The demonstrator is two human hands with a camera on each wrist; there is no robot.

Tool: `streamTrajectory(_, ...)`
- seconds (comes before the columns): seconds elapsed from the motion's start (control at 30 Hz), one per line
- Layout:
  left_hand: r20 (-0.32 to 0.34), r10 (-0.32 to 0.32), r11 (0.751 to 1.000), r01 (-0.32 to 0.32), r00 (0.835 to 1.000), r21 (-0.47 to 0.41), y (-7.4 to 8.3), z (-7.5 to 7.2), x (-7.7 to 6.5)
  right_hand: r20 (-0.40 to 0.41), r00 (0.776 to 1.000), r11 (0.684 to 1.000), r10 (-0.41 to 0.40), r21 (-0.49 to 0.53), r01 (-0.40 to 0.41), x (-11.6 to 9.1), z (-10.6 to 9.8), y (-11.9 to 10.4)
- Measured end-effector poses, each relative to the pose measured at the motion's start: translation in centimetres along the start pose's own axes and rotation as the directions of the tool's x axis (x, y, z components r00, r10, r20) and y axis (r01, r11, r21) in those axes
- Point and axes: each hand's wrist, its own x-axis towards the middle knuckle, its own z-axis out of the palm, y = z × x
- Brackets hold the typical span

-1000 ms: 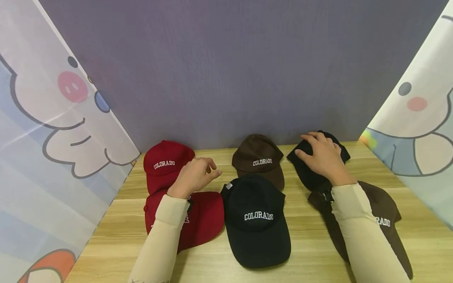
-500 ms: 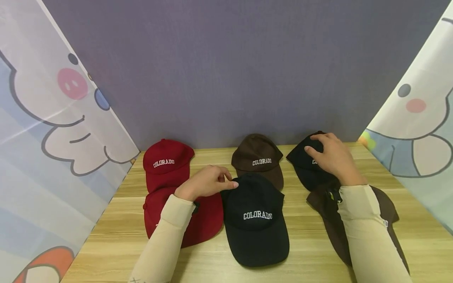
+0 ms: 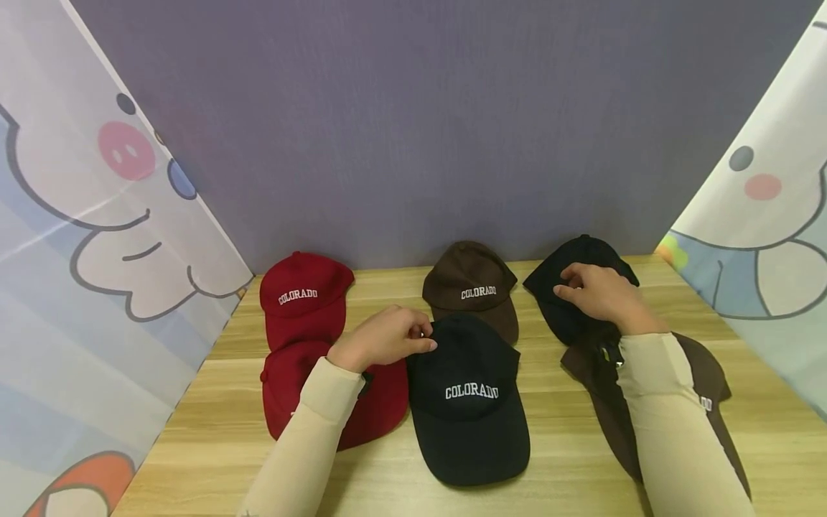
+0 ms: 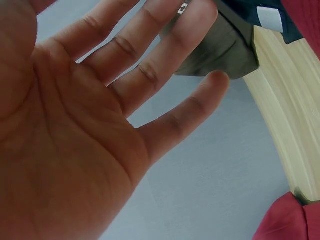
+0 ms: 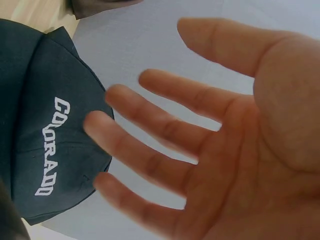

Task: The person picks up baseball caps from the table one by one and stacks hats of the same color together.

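Fingers (image 4: 180, 117) were loosely spread, gripping nothing. Left hand (image 3: 386, 339) was beside front black cap (image 3: 474, 434); right hand (image 3: 599, 293) behind-right of it, near rear black cap (image 3: 591, 250).

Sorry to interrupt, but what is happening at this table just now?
A person's arms extend over the table. The left hand is near the front black cap and the right hand near the rear black cap; both look relaxed and hold nothing. Two red caps lie on the left, and two brown caps are also out.
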Motion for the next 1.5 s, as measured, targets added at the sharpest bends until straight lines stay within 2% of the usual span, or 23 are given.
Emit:
streamTrajectory(0.23, -0.011, 0.002, 0.998, -0.001, 1.000, 0.070, 0.3, 0.0, 0.2, 0.058, 0.998, 0.999, 0.037, -0.014, -0.036, 0.1, -0.4, 0.7)
streamTrajectory(0.5, -0.048, 0.039, 0.993, -0.033, 0.998, 0.117, 0.4, 0.4, 0.6, -0.009, 0.993, 0.993, 0.117, -0.015, -0.118, 0.5, -0.1, 1.7)
streamTrajectory(0.7, -0.040, 0.041, 0.992, -0.036, 0.998, 0.122, 0.7, 0.4, 0.5, 0.021, 0.984, 0.984, 0.179, -0.023, -0.179, 0.7, 0.8, 2.4)
streamTrajectory(1.03, -0.028, 0.052, 0.991, -0.048, 0.998, 0.125, 0.8, 0.2, 0.2, -0.006, 0.979, 0.979, 0.205, -0.012, -0.205, 1.1, 2.0, 3.1)
streamTrajectory(1.33, -0.033, 0.077, 0.988, -0.072, 0.996, 0.135, 1.0, 0.3, 0.3, 0.002, 0.987, 0.986, 0.163, -0.041, -0.163, 1.5, 2.9, 3.6)
streamTrajectory(1.5, -0.038, 0.085, 0.989, -0.079, 0.996, 0.124, 1.1, 0.2, 0.2, -0.020, 0.983, 0.981, 0.184, -0.052, -0.185, 1.6, 3.2, 3.5)
